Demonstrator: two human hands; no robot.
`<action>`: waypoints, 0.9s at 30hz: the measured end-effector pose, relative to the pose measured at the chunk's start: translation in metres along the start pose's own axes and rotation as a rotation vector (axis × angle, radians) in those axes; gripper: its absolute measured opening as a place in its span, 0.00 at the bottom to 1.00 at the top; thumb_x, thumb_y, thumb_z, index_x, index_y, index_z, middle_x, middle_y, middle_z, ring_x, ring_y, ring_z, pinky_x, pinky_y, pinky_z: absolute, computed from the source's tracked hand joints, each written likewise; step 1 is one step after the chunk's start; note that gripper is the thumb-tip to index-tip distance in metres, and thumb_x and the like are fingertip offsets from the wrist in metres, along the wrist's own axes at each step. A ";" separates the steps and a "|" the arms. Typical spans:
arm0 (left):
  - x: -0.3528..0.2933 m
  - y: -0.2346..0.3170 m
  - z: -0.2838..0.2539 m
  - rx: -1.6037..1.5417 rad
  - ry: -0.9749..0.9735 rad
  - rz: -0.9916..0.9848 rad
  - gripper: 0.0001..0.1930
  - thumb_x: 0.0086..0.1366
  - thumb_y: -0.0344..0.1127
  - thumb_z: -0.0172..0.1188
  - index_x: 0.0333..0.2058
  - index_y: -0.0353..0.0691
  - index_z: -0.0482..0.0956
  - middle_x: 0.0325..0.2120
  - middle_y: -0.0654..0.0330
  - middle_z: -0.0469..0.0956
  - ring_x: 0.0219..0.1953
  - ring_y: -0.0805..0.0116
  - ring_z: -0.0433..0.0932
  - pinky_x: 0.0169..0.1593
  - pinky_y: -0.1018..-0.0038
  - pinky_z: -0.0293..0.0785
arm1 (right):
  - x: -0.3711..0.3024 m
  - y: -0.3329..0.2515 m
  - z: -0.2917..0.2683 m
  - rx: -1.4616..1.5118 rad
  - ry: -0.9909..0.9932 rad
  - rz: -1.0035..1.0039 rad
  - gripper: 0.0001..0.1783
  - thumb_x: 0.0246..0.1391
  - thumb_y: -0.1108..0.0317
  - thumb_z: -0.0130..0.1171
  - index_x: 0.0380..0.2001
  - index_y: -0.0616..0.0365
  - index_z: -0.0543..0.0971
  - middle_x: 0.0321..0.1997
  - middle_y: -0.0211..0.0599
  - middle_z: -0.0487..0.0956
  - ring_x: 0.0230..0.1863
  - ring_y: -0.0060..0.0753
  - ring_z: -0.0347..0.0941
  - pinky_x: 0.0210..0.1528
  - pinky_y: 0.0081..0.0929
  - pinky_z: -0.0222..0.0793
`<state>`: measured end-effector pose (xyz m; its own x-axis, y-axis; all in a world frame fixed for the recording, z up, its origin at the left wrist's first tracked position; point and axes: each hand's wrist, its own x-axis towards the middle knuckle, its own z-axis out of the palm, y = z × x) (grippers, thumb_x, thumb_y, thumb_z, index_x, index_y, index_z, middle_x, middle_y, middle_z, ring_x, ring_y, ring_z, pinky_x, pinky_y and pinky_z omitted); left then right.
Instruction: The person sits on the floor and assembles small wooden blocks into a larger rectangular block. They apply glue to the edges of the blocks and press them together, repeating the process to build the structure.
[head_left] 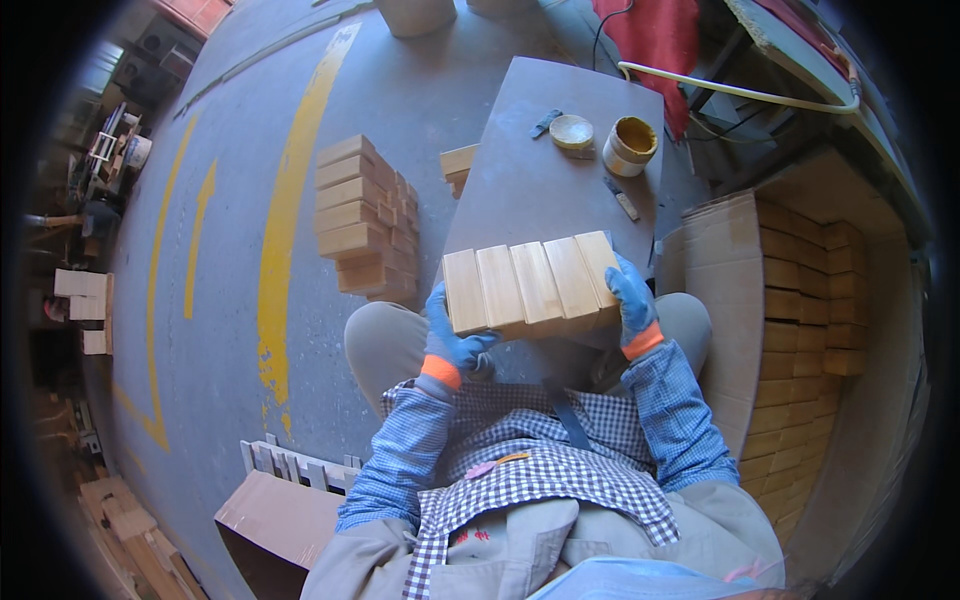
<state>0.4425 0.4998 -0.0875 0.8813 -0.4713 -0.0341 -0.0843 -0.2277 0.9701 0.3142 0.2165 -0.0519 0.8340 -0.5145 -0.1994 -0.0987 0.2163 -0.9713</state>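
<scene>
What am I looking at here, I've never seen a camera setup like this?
There's no robot: this is one person working, seen by a camera on their head, looking down through a wide lens that bends straight edges. Their left hand and right hand, in blue gloves, hold a row of five wooden blocks between them. On the flat grey board ahead sit an open jar and a shallow round lid or dish. More blocks are stacked on the floor, left.

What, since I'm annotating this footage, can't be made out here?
Head view:
Undersides of the held wooden blocks: turned away from the camera.
Whatever lies behind the stacked blocks in the carton: they cover it.
Rest of the round container at top: cut off by the picture's edge.
Clutter at far left: blurred and too small.
</scene>
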 end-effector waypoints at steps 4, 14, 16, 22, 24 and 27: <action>0.003 0.000 0.001 -0.020 -0.009 0.031 0.59 0.39 0.34 0.84 0.67 0.39 0.53 0.58 0.53 0.67 0.60 0.56 0.69 0.64 0.63 0.68 | 0.002 0.002 0.000 0.019 0.003 -0.023 0.36 0.62 0.51 0.53 0.64 0.69 0.67 0.59 0.45 0.75 0.58 0.35 0.72 0.65 0.30 0.63; 0.008 0.009 0.004 -0.085 -0.020 0.092 0.58 0.42 0.36 0.83 0.68 0.38 0.52 0.59 0.53 0.67 0.60 0.58 0.69 0.64 0.64 0.68 | 0.002 0.007 0.003 -0.057 0.110 -0.008 0.31 0.66 0.59 0.49 0.66 0.67 0.66 0.63 0.42 0.74 0.61 0.33 0.70 0.67 0.29 0.60; 0.010 0.005 0.005 -0.052 -0.017 0.147 0.57 0.44 0.38 0.82 0.67 0.38 0.53 0.59 0.54 0.66 0.60 0.58 0.69 0.64 0.64 0.68 | 0.002 0.008 0.003 -0.078 0.104 -0.057 0.30 0.67 0.60 0.47 0.67 0.67 0.66 0.64 0.43 0.73 0.62 0.34 0.70 0.68 0.29 0.59; 0.014 -0.007 0.010 0.022 0.038 0.182 0.53 0.45 0.42 0.81 0.66 0.36 0.58 0.57 0.52 0.70 0.59 0.55 0.71 0.62 0.63 0.69 | 0.005 0.006 0.002 -0.359 0.101 -0.065 0.30 0.66 0.65 0.47 0.67 0.68 0.64 0.67 0.46 0.71 0.65 0.37 0.68 0.70 0.31 0.59; 0.015 -0.009 0.011 0.033 0.051 0.166 0.53 0.44 0.43 0.81 0.66 0.36 0.59 0.55 0.51 0.72 0.58 0.53 0.73 0.62 0.63 0.70 | 0.003 0.003 0.002 -0.356 0.094 -0.052 0.30 0.65 0.65 0.49 0.67 0.68 0.64 0.66 0.46 0.72 0.65 0.38 0.69 0.69 0.32 0.60; 0.018 -0.009 0.012 0.008 0.057 0.046 0.53 0.43 0.43 0.81 0.65 0.36 0.60 0.53 0.50 0.74 0.56 0.52 0.74 0.61 0.62 0.71 | -0.004 -0.003 0.005 -0.473 0.099 -0.068 0.31 0.64 0.64 0.52 0.67 0.67 0.64 0.65 0.49 0.73 0.65 0.41 0.70 0.68 0.33 0.62</action>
<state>0.4538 0.4829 -0.0997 0.9013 -0.4324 0.0247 -0.1293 -0.2142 0.9682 0.3135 0.2221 -0.0474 0.7936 -0.5961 -0.1225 -0.3007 -0.2092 -0.9305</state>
